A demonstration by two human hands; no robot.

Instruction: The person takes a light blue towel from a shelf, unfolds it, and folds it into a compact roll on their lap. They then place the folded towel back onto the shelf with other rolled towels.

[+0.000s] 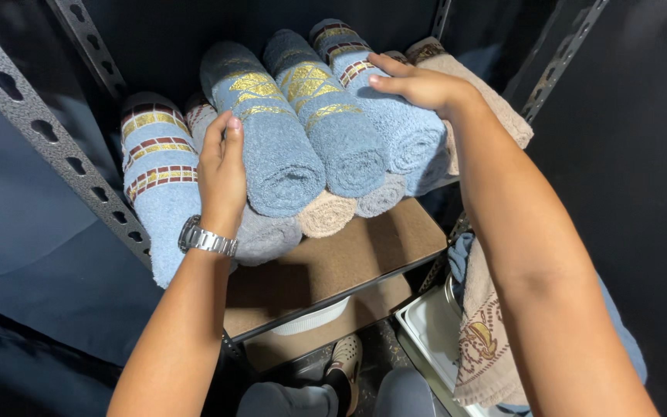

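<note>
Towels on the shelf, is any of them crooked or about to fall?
Yes. The leftmost blue towel pokes out past the shelf edge, beside the left hand. The other rolls sit stacked and tidy under the right hand.

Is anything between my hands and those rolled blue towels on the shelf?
Nothing visible: the left hand lies flat against one rolled blue towel, and the right hand rests on top of another blue roll.

Shelf board (364,247) front bare, reachable; rolled towels (303,147) fill rear; metal uprights (48,131) hem both sides.
</note>
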